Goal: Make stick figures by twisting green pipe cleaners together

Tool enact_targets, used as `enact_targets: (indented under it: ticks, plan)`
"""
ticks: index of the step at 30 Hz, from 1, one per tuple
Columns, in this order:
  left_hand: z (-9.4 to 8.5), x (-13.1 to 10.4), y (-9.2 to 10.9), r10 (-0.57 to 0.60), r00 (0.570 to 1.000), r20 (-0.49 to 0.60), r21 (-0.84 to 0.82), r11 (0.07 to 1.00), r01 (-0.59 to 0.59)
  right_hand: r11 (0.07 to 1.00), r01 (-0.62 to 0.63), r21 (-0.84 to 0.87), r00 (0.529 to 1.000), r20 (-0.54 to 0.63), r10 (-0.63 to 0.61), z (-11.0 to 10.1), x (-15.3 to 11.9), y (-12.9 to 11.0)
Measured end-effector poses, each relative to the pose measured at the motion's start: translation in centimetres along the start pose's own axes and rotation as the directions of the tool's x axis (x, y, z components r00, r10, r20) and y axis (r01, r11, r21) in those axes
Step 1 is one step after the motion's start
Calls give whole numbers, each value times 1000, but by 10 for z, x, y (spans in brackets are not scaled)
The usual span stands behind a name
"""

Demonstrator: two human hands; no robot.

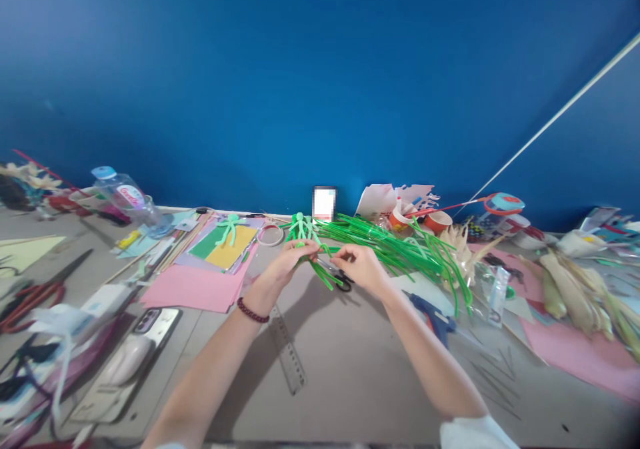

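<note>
Green pipe cleaners (327, 277), bent into a small bunch, are held in my left hand (295, 257), whose fingers are closed round them. My right hand (359, 267) is pinched close beside that bunch, its thumb and forefinger at a green strand; the exact grip is too small to make out. Black-handled scissors (344, 282) lie on the table just below and between the hands. A pale green pipe-cleaner figure (302, 225) is right behind my left hand. Beyond my right hand spreads a large heap of long green pipe cleaners (380, 241).
A clear ruler (289, 355) lies between my forearms. Pink paper (195, 287) and another green figure (229, 229) are to the left, with a phone (163, 322) nearer. A blue glue gun (434, 319) lies beside my right forearm. Dried husks (575, 295) are far right.
</note>
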State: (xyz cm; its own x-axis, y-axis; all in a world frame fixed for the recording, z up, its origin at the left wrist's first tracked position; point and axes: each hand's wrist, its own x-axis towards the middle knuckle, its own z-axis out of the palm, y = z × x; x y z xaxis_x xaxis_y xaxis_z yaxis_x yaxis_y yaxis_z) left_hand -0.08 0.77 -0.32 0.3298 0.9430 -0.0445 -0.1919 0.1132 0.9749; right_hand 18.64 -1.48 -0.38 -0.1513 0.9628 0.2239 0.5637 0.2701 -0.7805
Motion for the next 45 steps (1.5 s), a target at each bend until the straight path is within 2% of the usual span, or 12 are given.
enact_targets:
  ticks: [4, 8, 12, 16, 20, 25, 31, 36, 38, 41, 45]
  plan:
    - [6, -6, 2, -9, 987, 158, 13, 1000, 7, 999, -12, 33, 998, 57, 10, -3, 8, 10]
    - [8, -10, 3, -57, 969, 239, 222, 975, 2, 999, 33, 40, 998, 44, -35, -14, 12, 9]
    - [5, -8, -1, -77, 971, 226, 453, 891, -35, 997, 83, 3, 996, 22, -83, -25, 8, 1]
    - [4, -5, -5, -46, 994, 100, 532, 847, -15, 987, 150, -63, 987, -42, -153, -31, 1, -8]
    - [6, -4, -1, 53, 997, -52, 481, 876, -22, 981, 168, -102, 982, -76, -176, -27, -7, -16]
    - [6, -3, 5, 154, 975, -161, 321, 942, -96, 984, 166, -69, 986, -12, -168, -19, -12, -24]
    - [10, -5, 5, 130, 979, -158, 15, 992, -129, 995, 98, 22, 994, 50, -99, -6, -8, -20]
    - [17, -7, 4, 36, 995, -96, -182, 982, -53, 998, 21, 63, 997, 79, -26, -3, 0, -9]
    - [17, -8, 6, 21, 999, -48, -199, 980, -30, 999, 6, 53, 997, 70, -10, -6, 3, -5]
    - [15, -11, 10, 13, 1000, 15, -122, 992, -11, 999, 12, 39, 998, 62, -15, -12, 6, -2]
    - [13, -12, 14, 7, 1000, -13, -43, 999, -7, 994, 79, 74, 997, 1, -79, -20, 5, -5]
